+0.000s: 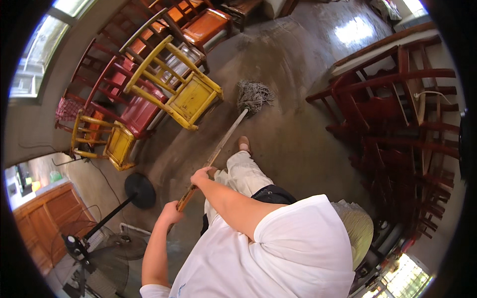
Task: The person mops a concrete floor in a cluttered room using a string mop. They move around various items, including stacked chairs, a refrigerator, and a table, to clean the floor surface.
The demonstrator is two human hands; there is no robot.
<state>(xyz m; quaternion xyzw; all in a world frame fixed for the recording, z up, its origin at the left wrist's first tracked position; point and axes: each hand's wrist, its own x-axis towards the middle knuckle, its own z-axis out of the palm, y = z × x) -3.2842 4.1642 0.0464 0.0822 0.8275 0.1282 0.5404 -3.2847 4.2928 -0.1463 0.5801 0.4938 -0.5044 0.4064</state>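
A string mop [254, 96] lies with its grey strands spread on the wet-looking brown floor [293, 144], ahead of my feet. Its long wooden handle slants back toward me and to the left. My right hand [200, 176] is wrapped round the middle of that handle. Lower down, close to my left side, my left hand [172, 212] grips the handle near its upper end. Beside the mop's shaft my foot in a tan shoe [244, 144] stands on the floor.
Yellow chairs [191, 99] and red and orange ones crowd the left. Dark red wooden furniture [382, 104] is stacked along the right wall. A standing fan [107, 253] with a round black base [139, 190] is at lower left, a cord near it.
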